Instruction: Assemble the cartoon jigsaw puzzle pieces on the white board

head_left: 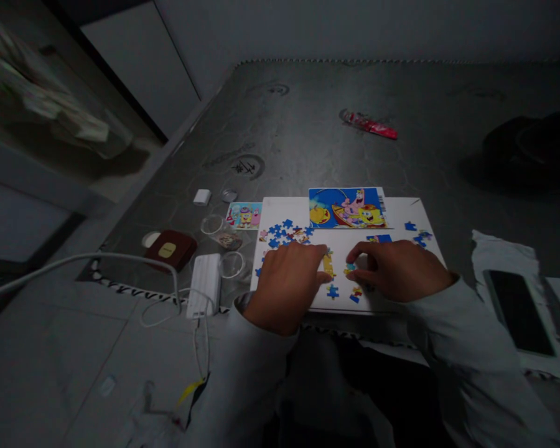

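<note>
My left hand [289, 274] rests on the white board [317, 302], its thumb and index finger at the two ends of some joined yellow puzzle pieces [328, 265]. Between the thumb and index finger of my right hand [394, 267] is a small blue and yellow puzzle piece [350, 267], a little to the right of the yellow ones. A blue puzzle piece [333, 290] and a mixed-colour puzzle piece [356, 294] lie just below. A pile of loose puzzle pieces [284, 232] spreads beyond my left hand, which partly hides it. The cartoon picture card [348, 208] lies across the board's far edge.
Left of the board are a second cartoon card [243, 216], a white power bank [203, 283] with cables, a brown box [172, 250] and a white charger [202, 197]. A phone [518, 311] lies right. Further back are a red packet [371, 124] and a dark object [532, 149].
</note>
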The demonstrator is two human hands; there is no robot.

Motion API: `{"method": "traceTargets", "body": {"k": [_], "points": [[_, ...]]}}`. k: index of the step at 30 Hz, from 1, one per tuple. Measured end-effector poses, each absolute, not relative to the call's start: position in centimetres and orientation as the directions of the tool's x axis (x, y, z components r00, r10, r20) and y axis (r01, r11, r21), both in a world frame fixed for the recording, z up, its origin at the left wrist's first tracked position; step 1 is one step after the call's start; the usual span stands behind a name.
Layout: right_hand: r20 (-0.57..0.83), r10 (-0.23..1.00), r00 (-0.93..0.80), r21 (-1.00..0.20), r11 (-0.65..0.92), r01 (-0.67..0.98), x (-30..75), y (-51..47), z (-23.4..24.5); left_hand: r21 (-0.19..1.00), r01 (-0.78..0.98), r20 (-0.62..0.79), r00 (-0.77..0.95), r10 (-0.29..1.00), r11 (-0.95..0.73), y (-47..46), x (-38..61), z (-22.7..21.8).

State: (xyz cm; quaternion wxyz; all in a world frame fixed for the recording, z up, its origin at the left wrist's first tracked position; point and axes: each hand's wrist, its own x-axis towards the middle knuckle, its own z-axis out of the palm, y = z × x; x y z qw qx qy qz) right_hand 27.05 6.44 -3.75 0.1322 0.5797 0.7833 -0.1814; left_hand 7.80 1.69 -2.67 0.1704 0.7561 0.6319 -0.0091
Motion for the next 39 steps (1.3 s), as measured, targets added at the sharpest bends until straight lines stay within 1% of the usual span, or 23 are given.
{"method": "traceTargets", "body": {"k": [2, 8, 15, 20, 25, 29, 32, 35, 39], "points": [[-0.410, 0.839, -0.356, -0.150, 0.323, 0.934, 26.8, 6.4, -3.6, 0.245, 0.960, -0.231, 0.197, 0.953, -0.139, 1.7, 7.8, -2.8], [-0.406, 0.790, -0.459, -0.177, 0.425, 0.888, 26.3, 6.2, -3.7, 0.235, 0.962, -0.211, 0.191, 0.959, -0.140, 1.6, 7.8, -2.9], [-0.411, 0.779, -0.474, -0.192, 0.434, 0.880, 26.5, 6.3, -3.6, 0.229, 0.961, -0.192, 0.200, 0.961, -0.155, 1.6, 7.7, -3.1], [-0.437, 0.800, -0.413, -0.134, 0.396, 0.909, 26.3, 6.3, -3.4, 0.221, 0.965, -0.204, 0.187, 0.961, -0.141, 1.4, 7.6, -3.0], [-0.435, 0.820, -0.371, -0.107, 0.363, 0.926, 26.3, 6.3, -3.5, 0.209, 0.969, -0.207, 0.179, 0.962, -0.136, 1.3, 7.6, -2.7], [-0.423, 0.864, -0.274, -0.017, 0.295, 0.955, 25.9, 6.1, -3.6, 0.188, 0.974, -0.218, 0.164, 0.962, -0.123, 1.3, 7.7, -2.7], [-0.400, 0.884, -0.241, 0.027, 0.275, 0.961, 25.7, 6.0, -3.5, 0.180, 0.976, -0.231, 0.161, 0.959, -0.120, 1.3, 7.7, -2.8], [-0.400, 0.884, -0.241, -0.007, 0.260, 0.966, 26.1, 6.2, -3.5, 0.191, 0.974, -0.238, 0.165, 0.957, -0.120, 1.4, 7.6, -2.8], [-0.408, 0.844, -0.349, -0.152, 0.314, 0.937, 27.1, 6.8, -3.8, 0.197, 0.971, -0.233, 0.181, 0.956, -0.136, 1.5, 7.6, -2.8]]}}
